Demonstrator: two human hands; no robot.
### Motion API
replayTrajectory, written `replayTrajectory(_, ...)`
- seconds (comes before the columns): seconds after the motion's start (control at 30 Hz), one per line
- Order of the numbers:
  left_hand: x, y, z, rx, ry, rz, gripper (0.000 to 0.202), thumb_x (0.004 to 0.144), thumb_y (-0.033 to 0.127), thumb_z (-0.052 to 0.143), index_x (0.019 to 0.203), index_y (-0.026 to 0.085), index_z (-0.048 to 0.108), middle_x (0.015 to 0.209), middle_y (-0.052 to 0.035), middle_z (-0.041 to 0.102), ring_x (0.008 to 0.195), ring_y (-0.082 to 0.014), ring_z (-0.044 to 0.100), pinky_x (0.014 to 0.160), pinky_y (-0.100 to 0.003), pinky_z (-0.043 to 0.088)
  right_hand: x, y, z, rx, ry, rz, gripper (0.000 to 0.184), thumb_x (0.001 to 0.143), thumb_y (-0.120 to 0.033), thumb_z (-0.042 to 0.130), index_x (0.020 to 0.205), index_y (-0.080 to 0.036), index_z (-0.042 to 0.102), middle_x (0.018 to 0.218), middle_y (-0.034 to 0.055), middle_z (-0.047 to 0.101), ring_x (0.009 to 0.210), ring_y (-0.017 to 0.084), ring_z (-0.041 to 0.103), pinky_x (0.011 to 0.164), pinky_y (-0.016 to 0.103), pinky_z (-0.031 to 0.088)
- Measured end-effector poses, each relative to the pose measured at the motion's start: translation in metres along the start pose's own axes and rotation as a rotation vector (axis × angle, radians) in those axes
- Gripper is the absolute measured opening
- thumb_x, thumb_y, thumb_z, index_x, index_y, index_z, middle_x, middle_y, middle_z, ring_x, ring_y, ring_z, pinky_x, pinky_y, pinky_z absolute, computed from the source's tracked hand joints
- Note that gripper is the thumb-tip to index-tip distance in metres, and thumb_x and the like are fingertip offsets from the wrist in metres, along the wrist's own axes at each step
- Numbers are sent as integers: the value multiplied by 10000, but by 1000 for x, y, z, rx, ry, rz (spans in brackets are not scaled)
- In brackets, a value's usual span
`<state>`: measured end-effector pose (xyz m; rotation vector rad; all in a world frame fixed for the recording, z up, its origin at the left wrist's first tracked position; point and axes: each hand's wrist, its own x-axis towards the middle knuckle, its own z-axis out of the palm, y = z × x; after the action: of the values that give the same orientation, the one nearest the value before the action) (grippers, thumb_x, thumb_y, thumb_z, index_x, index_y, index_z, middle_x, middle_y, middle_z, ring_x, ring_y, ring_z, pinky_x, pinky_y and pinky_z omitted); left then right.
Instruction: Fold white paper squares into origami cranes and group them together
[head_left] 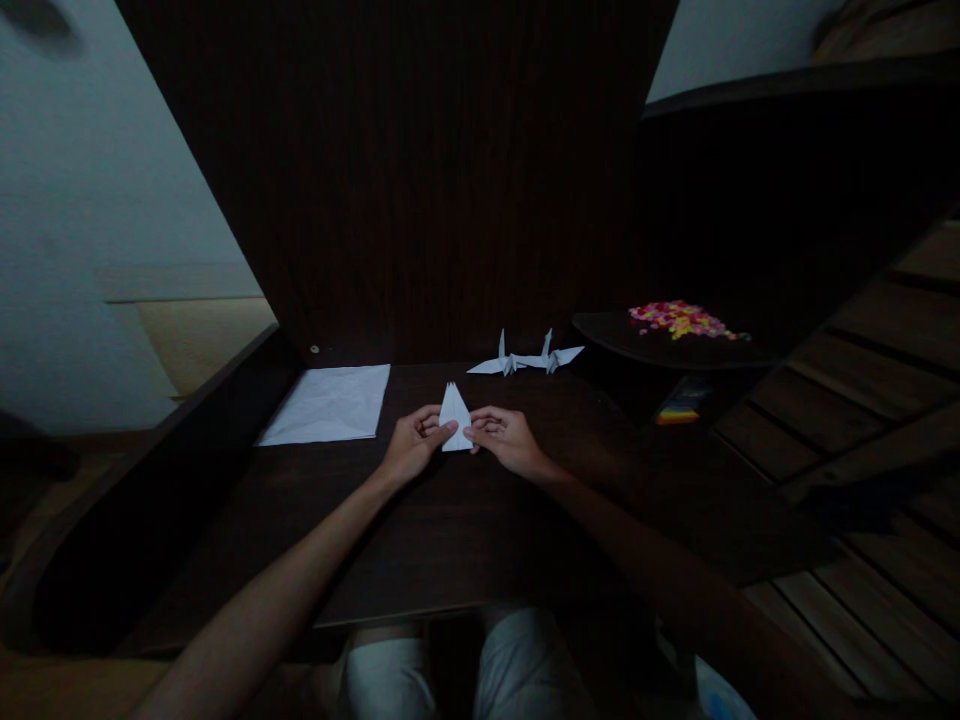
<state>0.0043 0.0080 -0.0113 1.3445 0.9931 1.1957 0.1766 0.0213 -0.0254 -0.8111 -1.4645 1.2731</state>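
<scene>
Dressed in pale greyish shorts (525,665), with fairly wide, loose legs ending in simple hems, shaded here and there by soft folds. Too dim and blurred down there to show any seams or stitching clearly. Bare along the visible length of the left forearm (300,565) and right forearm (622,525), both slim and smoothly tapered to narrow wrists. Bare, too, at the left hand (409,445) and right hand (516,442), with slender fingers.

Folded piece (454,410), cranes (553,362): matt paper. Desk (420,545): wood, smooth-looking.
</scene>
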Motion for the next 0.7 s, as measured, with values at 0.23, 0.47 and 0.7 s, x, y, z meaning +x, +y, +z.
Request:
replayTrajectory(0.23, -2, 4, 2, -55, 4, 19, 568, 658, 352, 751, 1137, 157, 516, 813, -16, 670, 705, -148, 647, 683, -268, 507, 1, -1, 1, 32, 62, -4, 340, 620, -363, 764, 870, -167, 644, 663, -6, 629, 555, 126, 610, 529, 274, 544)
replayTrajectory(0.47, -2, 3, 3, -86, -35, 104, 515, 660, 280, 754, 1096, 177, 500, 1106, -73, 598, 756, -122, 638, 727, -267, 512, 1, -1, -2, 17, 92, -69, 460, 657, -339, 742, 1077, -186, 634, 677, -10, 626, 598, 133, 611, 545, 273, 551)
replayTrajectory(0.7, -3, 4, 3, -92, -39, 53, 477, 642, 308, 772, 1030, 158, 539, 941, -48, 654, 724, -146, 637, 686, -290, 524, 1, 0, -2, 11, 76, -81, 561, 693, -351, 718, 1216, -187, 596, 708, -12, 608, 617, 114, 586, 586, 278, 560)
